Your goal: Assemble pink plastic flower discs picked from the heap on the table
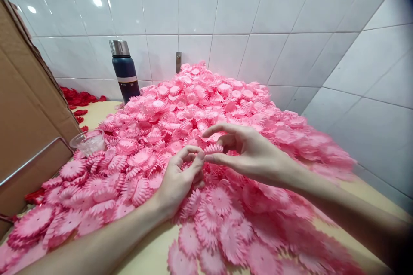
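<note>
A big heap of pink fabric flower petals (200, 107) covers the pale table (151, 258) up to the tiled wall. My left hand (179, 180) hovers over the heap's near part, thumb and fingers curled into a pinch. My right hand (248, 150) reaches in from the right, its thumb and a finger pinching one small pink petal piece (213, 149) between both hands. The index finger of my right hand is stretched out above it. The fingertips of both hands nearly touch at that piece.
A dark blue flask (125, 71) with a steel cap stands at the back by the wall. A clear plastic cup (88, 142) sits at the heap's left edge. A cardboard box (26, 111) stands left, with red petals (75, 96) behind it.
</note>
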The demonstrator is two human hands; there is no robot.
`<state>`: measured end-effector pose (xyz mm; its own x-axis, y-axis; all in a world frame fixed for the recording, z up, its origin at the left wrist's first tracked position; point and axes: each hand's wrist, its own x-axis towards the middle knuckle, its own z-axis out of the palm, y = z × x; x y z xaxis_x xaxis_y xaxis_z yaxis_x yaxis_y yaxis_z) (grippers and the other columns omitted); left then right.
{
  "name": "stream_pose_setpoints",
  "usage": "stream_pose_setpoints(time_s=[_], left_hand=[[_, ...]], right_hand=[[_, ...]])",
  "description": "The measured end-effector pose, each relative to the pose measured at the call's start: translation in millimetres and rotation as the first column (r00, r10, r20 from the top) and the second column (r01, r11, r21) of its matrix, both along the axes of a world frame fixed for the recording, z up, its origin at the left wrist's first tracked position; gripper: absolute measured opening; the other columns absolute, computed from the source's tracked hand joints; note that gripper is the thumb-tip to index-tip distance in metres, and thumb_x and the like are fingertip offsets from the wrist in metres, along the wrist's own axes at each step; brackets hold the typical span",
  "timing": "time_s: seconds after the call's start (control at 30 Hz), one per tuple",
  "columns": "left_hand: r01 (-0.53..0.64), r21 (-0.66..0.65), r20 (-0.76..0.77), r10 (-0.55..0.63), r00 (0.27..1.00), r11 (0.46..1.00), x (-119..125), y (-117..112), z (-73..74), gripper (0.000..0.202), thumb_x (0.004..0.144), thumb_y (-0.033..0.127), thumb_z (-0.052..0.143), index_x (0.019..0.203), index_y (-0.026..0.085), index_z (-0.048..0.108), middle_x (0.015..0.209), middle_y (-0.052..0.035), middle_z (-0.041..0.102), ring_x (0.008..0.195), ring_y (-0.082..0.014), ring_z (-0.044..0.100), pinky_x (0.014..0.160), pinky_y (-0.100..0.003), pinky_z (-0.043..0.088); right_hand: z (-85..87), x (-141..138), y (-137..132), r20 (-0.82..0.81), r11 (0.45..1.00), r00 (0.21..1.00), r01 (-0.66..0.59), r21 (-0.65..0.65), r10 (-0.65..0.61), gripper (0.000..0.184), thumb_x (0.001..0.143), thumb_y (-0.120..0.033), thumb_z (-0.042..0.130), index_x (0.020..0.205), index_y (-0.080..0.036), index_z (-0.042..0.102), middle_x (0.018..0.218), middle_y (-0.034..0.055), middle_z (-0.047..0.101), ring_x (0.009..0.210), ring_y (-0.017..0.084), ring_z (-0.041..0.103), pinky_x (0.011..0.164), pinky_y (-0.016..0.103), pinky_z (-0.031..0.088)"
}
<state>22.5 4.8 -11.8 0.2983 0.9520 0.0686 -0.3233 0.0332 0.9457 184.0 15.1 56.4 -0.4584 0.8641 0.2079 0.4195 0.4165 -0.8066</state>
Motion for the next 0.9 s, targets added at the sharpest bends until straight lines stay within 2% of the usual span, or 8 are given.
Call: stream_pose_setpoints(time_s=[0.2, 0.33, 0.5, 0.67, 0.73, 0.8, 0.9], left_hand=[[0.061, 0.018, 0.047, -0.062, 0.997, 0.998, 0, 1, -4.6, 0.024, 0.089, 0.042, 0.055, 0.087, 0.019, 0.049, 0.058, 0.0059, 0.034, 0.050, -0.0054, 0.030, 0.048, -0.019, 0.029], [0.081, 0.042, 0.056, -0.083, 0.995, 0.996, 1, 1, -5.0, 0.031, 0.090, 0.047, 0.049, 0.082, 0.017, 0.046, 0.058, 0.0055, 0.033, 0.050, -0.0065, 0.030, 0.048, -0.020, 0.033], [0.130, 0.031, 0.072, -0.131, 0.989, 0.991, 0, 2, -2.6, 0.028, 0.091, 0.043, 0.050, 0.082, 0.017, 0.047, 0.058, 0.0057, 0.033, 0.050, -0.0059, 0.029, 0.048, -0.019, 0.032], [0.122, 0.061, -0.006, -0.122, 0.993, 0.991, 0, 1, 0.5, 0.021, 0.087, 0.033, 0.060, 0.094, 0.014, 0.054, 0.064, 0.0042, 0.042, 0.053, -0.0041, 0.035, 0.051, -0.018, 0.032], [0.127, 0.047, -0.017, -0.126, 0.992, 0.991, -1, 0, 1.1, 0.019, 0.086, 0.029, 0.061, 0.093, 0.013, 0.054, 0.064, 0.0043, 0.042, 0.054, -0.0038, 0.035, 0.052, -0.018, 0.031], [0.156, 0.018, 0.014, -0.157, 0.988, 0.988, -1, 0, 1.1, 0.015, 0.088, 0.028, 0.059, 0.090, 0.014, 0.052, 0.061, 0.0053, 0.040, 0.053, -0.0038, 0.034, 0.052, -0.018, 0.031], [0.192, 0.007, 0.070, -0.192, 0.979, 0.981, -2, -1, 0.7, 0.013, 0.089, 0.024, 0.056, 0.086, 0.015, 0.048, 0.061, 0.0055, 0.039, 0.052, -0.0038, 0.034, 0.052, -0.018, 0.031]], right_hand=[[0.5, 1, -1, 0.079, 0.999, 0.996, -0.044, 0.003, 0.044, 0.028, 0.086, -0.032, 0.059, 0.108, -0.019, 0.047, 0.060, -0.0046, 0.051, 0.054, 0.009, 0.044, 0.048, 0.022, 0.037], [-2.8, 1, 0, 0.075, 0.998, 0.996, -0.055, 0.008, 0.054, 0.026, 0.088, -0.038, 0.056, 0.105, -0.020, 0.046, 0.052, -0.0083, 0.042, 0.045, 0.006, 0.035, 0.041, 0.019, 0.027], [-11.0, 2, 5, 0.013, 0.996, 0.996, -0.088, 0.005, 0.088, 0.022, 0.089, -0.039, 0.055, 0.098, -0.021, 0.045, 0.051, -0.0079, 0.048, 0.043, 0.006, 0.039, 0.039, 0.016, 0.029], [-15.8, -1, 7, -0.029, 0.997, 0.997, -0.068, -0.031, 0.067, 0.020, 0.088, -0.035, 0.057, 0.092, -0.020, 0.045, 0.047, -0.0092, 0.046, 0.040, 0.005, 0.036, 0.037, 0.015, 0.027], [-15.9, -3, 6, 0.008, 0.999, 0.999, -0.031, 0.016, 0.031, 0.018, 0.088, -0.034, 0.057, 0.092, -0.020, 0.046, 0.046, -0.0086, 0.047, 0.040, 0.005, 0.036, 0.037, 0.016, 0.027], [-15.6, -5, 4, 0.053, 0.991, 0.998, 0.018, 0.131, -0.025, 0.015, 0.088, -0.031, 0.057, 0.091, -0.019, 0.049, 0.047, -0.0071, 0.049, 0.041, 0.005, 0.038, 0.038, 0.017, 0.028], [-13.7, -5, 4, 0.021, 0.943, 0.992, 0.110, 0.314, -0.123, 0.012, 0.089, -0.027, 0.056, 0.087, -0.017, 0.051, 0.053, -0.0037, 0.053, 0.044, 0.006, 0.043, 0.040, 0.019, 0.033]])
